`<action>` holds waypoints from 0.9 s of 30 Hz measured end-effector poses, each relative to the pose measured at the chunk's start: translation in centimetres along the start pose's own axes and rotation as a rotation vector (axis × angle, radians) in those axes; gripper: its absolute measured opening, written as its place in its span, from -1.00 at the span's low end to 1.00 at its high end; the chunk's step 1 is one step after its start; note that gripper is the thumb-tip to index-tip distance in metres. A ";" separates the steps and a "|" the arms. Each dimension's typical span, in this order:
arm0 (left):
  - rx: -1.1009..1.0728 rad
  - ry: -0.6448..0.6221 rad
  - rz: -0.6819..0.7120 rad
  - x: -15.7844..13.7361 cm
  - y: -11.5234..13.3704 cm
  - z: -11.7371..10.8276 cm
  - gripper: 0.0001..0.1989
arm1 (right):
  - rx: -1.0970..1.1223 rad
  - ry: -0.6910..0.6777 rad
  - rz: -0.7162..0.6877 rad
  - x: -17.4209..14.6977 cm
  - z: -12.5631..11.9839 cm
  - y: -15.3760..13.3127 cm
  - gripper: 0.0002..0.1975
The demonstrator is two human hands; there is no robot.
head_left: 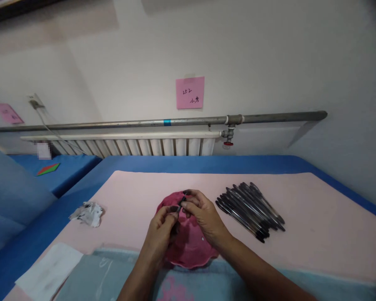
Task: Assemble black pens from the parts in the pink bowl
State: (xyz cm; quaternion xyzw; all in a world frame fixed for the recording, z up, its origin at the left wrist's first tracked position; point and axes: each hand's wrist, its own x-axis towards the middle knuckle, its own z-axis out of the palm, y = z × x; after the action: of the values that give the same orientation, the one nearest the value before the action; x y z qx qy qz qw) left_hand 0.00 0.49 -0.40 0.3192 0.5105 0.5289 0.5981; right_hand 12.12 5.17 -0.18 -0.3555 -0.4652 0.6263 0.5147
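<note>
My left hand (161, 228) and my right hand (203, 215) meet over a dark pink dish (192, 253) with a wavy rim. Between the fingertips of both hands is a slim dark pen (181, 203), tilted, its narrow tip pointing up and away from me. Each hand is closed in a pinch on it, and fingers hide much of its length. Dark stains show on some fingertips. A small pale speck lies in the dish. To the right, close to my right hand, several clear-barrelled black pens (249, 211) lie in a slanted pile.
A crumpled, ink-stained white tissue (88, 214) lies at the left, with a flat white sheet (50, 269) nearer me. A grey-blue patterned cloth (105, 274) covers the near edge. Pale pink paper (316, 234) spreads over the blue table (188, 164). Behind stands a radiator (156, 146).
</note>
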 end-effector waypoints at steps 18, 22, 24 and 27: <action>-0.055 0.095 0.039 0.7 -0.2 -0.7 -0.68 | -0.509 0.031 -0.139 1.2 -1.7 0.0 -0.87; -0.035 0.089 0.024 0.8 -0.2 -1.0 -0.71 | -1.191 -0.109 -0.339 1.9 -3.4 0.2 -0.83; -0.037 0.089 0.027 0.9 -0.3 -1.0 -0.72 | -1.395 -0.216 -0.362 1.8 -3.6 0.8 -0.77; -0.035 0.086 0.031 0.9 -0.3 -0.9 -0.73 | -1.442 -0.273 -0.364 1.4 -3.4 1.8 -0.73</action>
State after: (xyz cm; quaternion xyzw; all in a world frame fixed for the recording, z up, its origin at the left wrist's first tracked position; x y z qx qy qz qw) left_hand -0.83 1.13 -1.22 0.2934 0.5214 0.5604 0.5727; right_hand 14.36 7.17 -2.91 -0.4411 -0.8707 0.1103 0.1874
